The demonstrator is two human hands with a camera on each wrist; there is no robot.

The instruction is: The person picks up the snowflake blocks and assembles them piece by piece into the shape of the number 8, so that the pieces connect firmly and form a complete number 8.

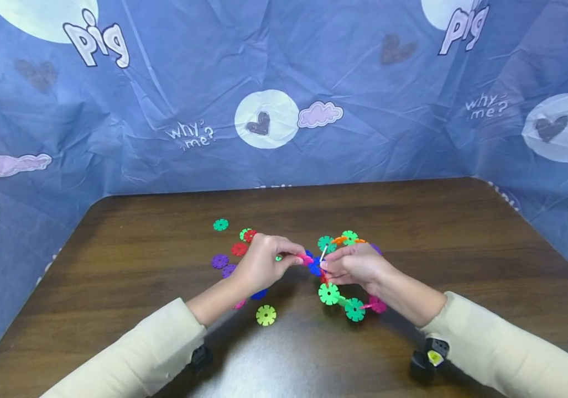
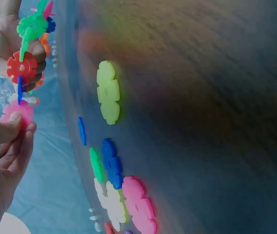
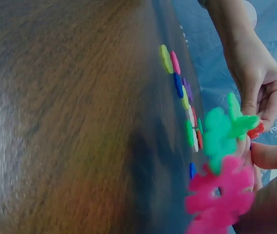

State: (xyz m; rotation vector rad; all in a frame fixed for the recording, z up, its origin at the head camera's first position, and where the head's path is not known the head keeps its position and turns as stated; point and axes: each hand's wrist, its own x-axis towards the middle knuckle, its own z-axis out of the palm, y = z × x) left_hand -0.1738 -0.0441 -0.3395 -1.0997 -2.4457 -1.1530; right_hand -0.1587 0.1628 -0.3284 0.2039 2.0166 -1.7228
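My left hand (image 1: 269, 260) pinches a pink notched disc (image 1: 305, 258) between thumb and fingers; the same disc shows at the left hand's fingertips (image 2: 19, 114) in the left wrist view. My right hand (image 1: 358, 265) grips a ring-like chain of interlocking notched discs at its left side, beside a blue disc (image 1: 315, 266) and a white disc (image 1: 323, 254) seen edge-on. The pink disc meets the blue one. Below the right hand the chain runs through red, light green (image 1: 329, 294), teal (image 1: 355, 309) and pink (image 1: 377, 304) discs. Orange, green and purple discs curve behind that hand.
Several loose discs lie on the brown table (image 1: 164, 249) around and behind the left hand, among them purple (image 1: 220, 261), red (image 1: 239, 249) and teal (image 1: 220, 224) ones. A yellow-green disc (image 1: 266, 315) lies nearer. A blue printed cloth (image 1: 363, 155) hangs behind the table.
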